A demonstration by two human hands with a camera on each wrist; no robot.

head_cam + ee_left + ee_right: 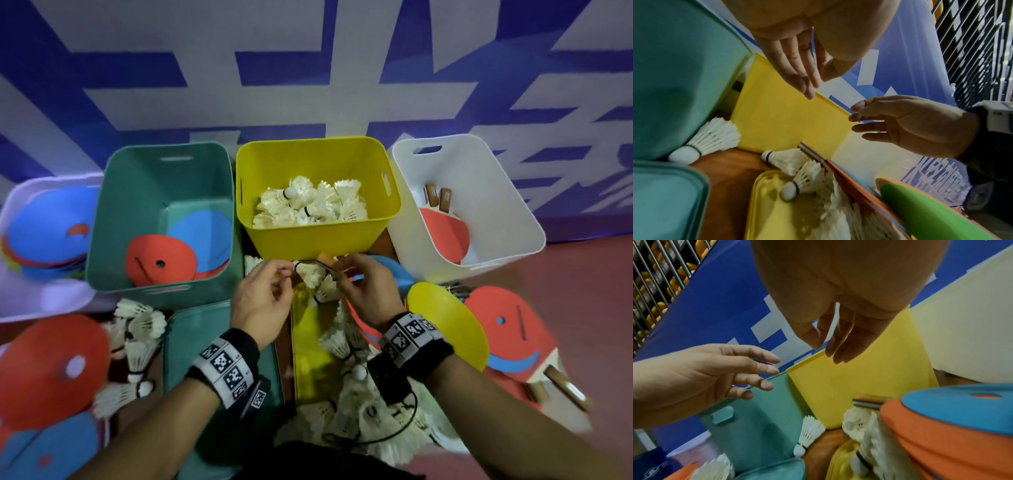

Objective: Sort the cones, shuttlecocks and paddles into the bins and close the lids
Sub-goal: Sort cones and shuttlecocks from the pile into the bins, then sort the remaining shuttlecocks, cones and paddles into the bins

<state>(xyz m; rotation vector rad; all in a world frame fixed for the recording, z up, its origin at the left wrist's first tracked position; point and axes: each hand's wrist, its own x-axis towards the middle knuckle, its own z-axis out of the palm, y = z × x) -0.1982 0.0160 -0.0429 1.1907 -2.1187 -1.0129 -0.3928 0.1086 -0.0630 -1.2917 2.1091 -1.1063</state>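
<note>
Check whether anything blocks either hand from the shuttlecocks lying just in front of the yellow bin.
Nothing visible does. Left hand and right hand hang open just above the shuttlecocks at the yellow bin, whose top is open.

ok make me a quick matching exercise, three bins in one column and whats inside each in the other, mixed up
Column 1:
1. green bin
2. yellow bin
3. white bin

Column 2:
a. paddles with red faces and wooden handles
b. flat red and blue cones
c. white feather shuttlecocks

Pairs: 1-b, 2-c, 3-a
</note>
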